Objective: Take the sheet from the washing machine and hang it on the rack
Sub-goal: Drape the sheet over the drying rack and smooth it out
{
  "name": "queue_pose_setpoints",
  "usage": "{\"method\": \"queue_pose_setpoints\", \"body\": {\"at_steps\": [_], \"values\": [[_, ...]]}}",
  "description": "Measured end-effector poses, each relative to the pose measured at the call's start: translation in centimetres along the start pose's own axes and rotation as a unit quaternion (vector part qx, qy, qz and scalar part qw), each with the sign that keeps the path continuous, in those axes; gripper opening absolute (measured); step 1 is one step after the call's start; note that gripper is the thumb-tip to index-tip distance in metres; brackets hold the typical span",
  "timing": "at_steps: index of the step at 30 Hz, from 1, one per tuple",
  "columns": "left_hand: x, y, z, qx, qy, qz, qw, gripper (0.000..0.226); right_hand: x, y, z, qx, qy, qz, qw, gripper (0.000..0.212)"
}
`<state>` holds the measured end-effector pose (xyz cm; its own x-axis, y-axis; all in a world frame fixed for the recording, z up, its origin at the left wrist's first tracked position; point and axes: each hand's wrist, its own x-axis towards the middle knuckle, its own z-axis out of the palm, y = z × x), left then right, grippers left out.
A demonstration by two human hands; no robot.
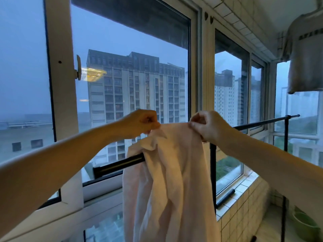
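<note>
A pale pink sheet [171,180] hangs in folds over the black top bar of the rack [120,164], in front of the window. My left hand [141,123] pinches the sheet's upper edge at its left. My right hand [208,124] pinches the same edge at its right. Both hands hold that edge a little above the bar. The bar runs up to the right [267,122] behind my right arm, and the sheet hides its middle. No washing machine is in view.
Large windows [131,81] stand right behind the rack. A tiled sill [244,186] with a black tube [225,198] lies lower right. A T-shirt [305,56] hangs at upper right. A green basin [304,226] sits on the floor.
</note>
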<state>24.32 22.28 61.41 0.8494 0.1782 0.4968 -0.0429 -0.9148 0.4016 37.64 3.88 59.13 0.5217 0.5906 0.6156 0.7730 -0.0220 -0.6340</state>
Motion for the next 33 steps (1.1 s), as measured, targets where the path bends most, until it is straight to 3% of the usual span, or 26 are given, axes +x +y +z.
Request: {"method": "queue_pose_setpoints", "body": {"at_steps": [2, 4, 9, 11, 13, 16, 21, 26, 30, 33], "values": [[-0.5, -0.1, -0.8, -0.09, 0.028, -0.018, 0.995, 0.013, 0.1, -1.6, -0.2, 0.043, 0.013, -0.028, 0.999, 0.008], [-1.3, -0.5, -1.4, -0.208, 0.01, -0.034, 0.978, 0.012, -0.6, -2.8, 0.4, 0.088, -0.024, -0.05, 0.995, 0.009], [-4.4, -2.1, -2.3, -0.345, 0.005, -0.051, 0.937, 0.034, -2.7, -3.4, 0.7, 0.146, -0.246, -0.044, 0.957, 0.017], [-5.7, -3.1, -2.8, -0.357, -0.008, -0.055, 0.932, 0.04, -2.5, -2.7, 0.5, 0.097, -0.209, -0.041, 0.972, 0.014], [-6.9, -3.9, -3.1, -0.342, -0.008, -0.07, 0.937, 0.048, -1.9, -1.6, 0.6, 0.033, -0.151, -0.037, 0.987, 0.007], [-7.8, -4.7, -2.9, -0.306, -0.017, -0.083, 0.948, 0.053, -1.6, -0.2, 1.2, -0.063, -0.155, -0.035, 0.985, 0.011], [-8.2, -4.8, -3.0, -0.222, -0.016, -0.08, 0.972, 0.057, -1.3, 0.9, 2.6, -0.188, -0.109, -0.119, 0.969, 0.024], [-8.9, -4.0, -3.9, -0.124, -0.152, -0.055, 0.979, 0.055, -0.8, 1.6, 2.6, -0.23, -0.088, -0.102, 0.964, 0.035], [-8.5, -3.1, -3.7, -0.053, -0.138, -0.08, 0.986, 0.027, -2.6, 0.2, 3.6, -0.199, -0.065, -0.176, 0.962, 0.02], [-7.8, -2.5, -3.5, -0.011, -0.101, -0.074, 0.992, 0.006, -4.7, -2.3, 4.8, -0.156, -0.087, -0.217, 0.959, 0.027]]}}
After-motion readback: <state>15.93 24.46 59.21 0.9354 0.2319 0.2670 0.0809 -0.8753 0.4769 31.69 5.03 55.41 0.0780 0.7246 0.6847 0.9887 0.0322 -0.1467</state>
